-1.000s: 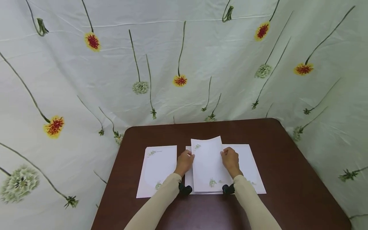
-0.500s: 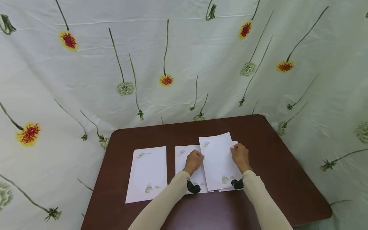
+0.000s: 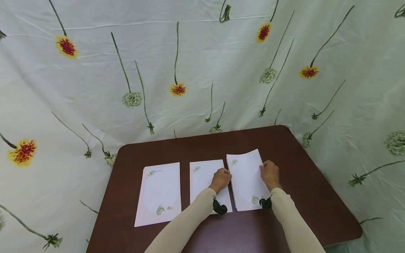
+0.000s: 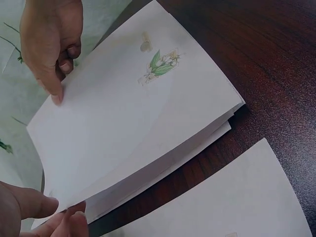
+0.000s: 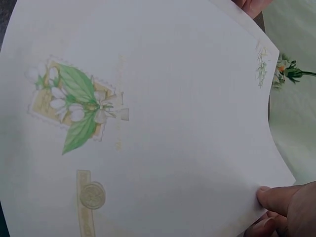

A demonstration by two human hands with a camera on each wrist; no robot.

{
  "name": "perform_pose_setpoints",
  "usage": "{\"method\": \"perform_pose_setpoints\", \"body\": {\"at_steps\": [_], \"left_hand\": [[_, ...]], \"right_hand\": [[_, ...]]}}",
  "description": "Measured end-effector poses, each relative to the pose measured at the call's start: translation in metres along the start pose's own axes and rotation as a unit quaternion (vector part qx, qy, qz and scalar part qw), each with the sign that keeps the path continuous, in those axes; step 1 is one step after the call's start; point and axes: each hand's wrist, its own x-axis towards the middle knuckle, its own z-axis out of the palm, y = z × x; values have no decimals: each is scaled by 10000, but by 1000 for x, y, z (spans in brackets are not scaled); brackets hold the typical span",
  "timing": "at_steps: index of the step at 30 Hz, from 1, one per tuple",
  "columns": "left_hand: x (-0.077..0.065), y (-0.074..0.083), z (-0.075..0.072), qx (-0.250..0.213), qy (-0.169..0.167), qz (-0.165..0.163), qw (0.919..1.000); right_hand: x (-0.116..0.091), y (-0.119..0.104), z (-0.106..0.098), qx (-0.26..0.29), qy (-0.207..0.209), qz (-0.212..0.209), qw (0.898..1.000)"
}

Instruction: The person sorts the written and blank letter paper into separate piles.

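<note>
A white sheet of stationery paper (image 3: 245, 184) with printed green-and-white flowers is held by both hands over the right-hand stack. My left hand (image 3: 220, 180) pinches its left edge; in the left wrist view that hand's thumb (image 4: 42, 206) lies on top with fingers beneath. On the opposite edge, my right hand (image 3: 270, 174) pinches the sheet, its thumb (image 5: 276, 197) pressing the upper face in the right wrist view. The sheet bows slightly, and a gap shows between it and the paper beneath (image 4: 197, 145). Most of that lower paper is hidden.
Similar printed paper lies in the middle (image 3: 199, 182), partly behind my left forearm, and at the left (image 3: 161, 193). All rest on a dark brown table (image 3: 303, 203) with rounded corners. A flower-patterned white cloth (image 3: 152, 77) hangs behind it.
Both hands have carried the sheet rightward from above the middle paper to the right-hand stack and lowered it. The head view has turned right, so the table appears farther left.
</note>
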Motion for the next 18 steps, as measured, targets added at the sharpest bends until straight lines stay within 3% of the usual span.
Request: {"method": "perform_pose_setpoints", "body": {"at_steps": [18], "left_hand": [[-5, 2, 4, -78, -240, -19, 9997]], "right_hand": [[2, 11, 15, -119, 84, 85, 9999]]}}
